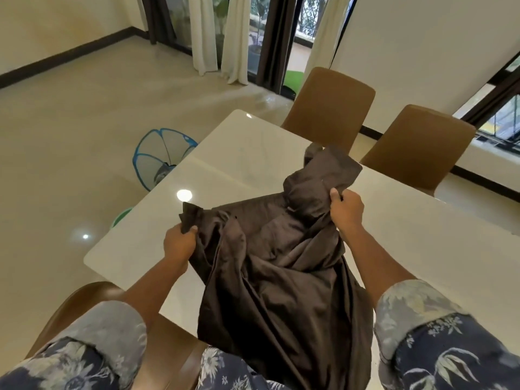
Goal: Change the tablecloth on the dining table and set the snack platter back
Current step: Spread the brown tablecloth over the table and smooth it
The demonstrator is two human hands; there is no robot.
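Dark brown tablecloth (270, 257) held bunched above the glossy white dining table (239, 161).

The left hand (180, 243) pinches one gathered edge, fingers closed on the fabric; the right hand (347, 211) grips another fold higher up, fist closed. The cloth sags between them and hangs toward the person's lap.

tablecloth (270, 249): dk brown cloth, soft sheen, creased; table (230, 153): glossy smooth white top

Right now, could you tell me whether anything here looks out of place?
Yes: a blue-rimmed mesh food cover lies on the floor beside the table. The brown tablecloth is bunched between both hands, not spread.
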